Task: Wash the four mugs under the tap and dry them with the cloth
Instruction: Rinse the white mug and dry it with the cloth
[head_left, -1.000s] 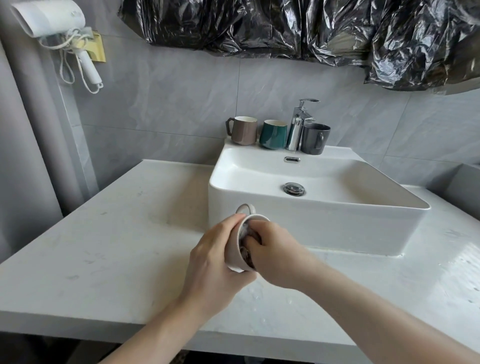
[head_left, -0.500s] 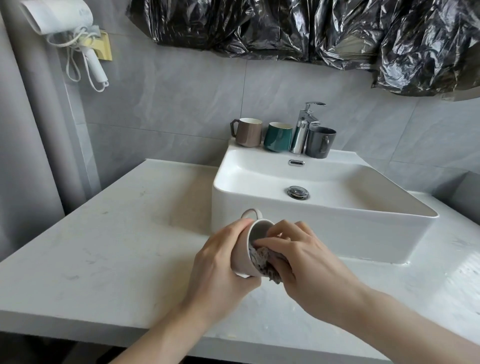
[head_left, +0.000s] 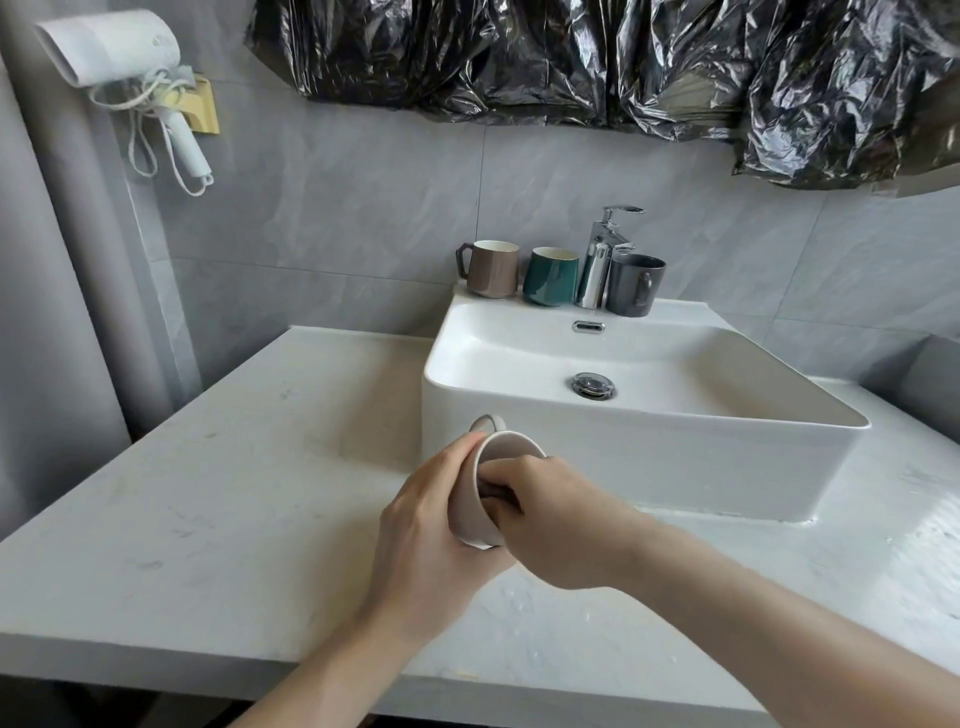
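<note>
Nearest, two bare forearms reaching in over the pale stone table (head_left: 208, 519). Left hand (head_left: 431, 540) wrapped around the outside of a beige mug (head_left: 475, 512), gripping it tipped on its side, mouth turned toward the right hand, handle poking up on the far side. Right hand (head_left: 561, 519) closed, fingers (head_left: 501, 475) pushed into the mug's mouth — only a sliver of dark cloth (head_left: 493, 491) visible there between fingers and rim, mostly hidden. Mug held above the table, just in front of the near wall of the white basin (head_left: 675, 457). Beyond the hands, inside the basin, a chrome drain plug (head_left: 592, 385) and an overflow slot on the far wall. Farther still, along the basin's back ledge: a brown mug (head_left: 491, 268) with white lining, beyond and a little left of the hands; a teal mug (head_left: 550, 276) just beside it; then the chrome tap (head_left: 602, 260); then a dark grey mug (head_left: 635, 285) close against the tap's right side. All three upright. Behind them, grey tiled wall — a white hairdryer (head_left: 119, 57) hanging far up to the left, crumpled black plastic sheeting (head_left: 623, 62) along the top.
</note>
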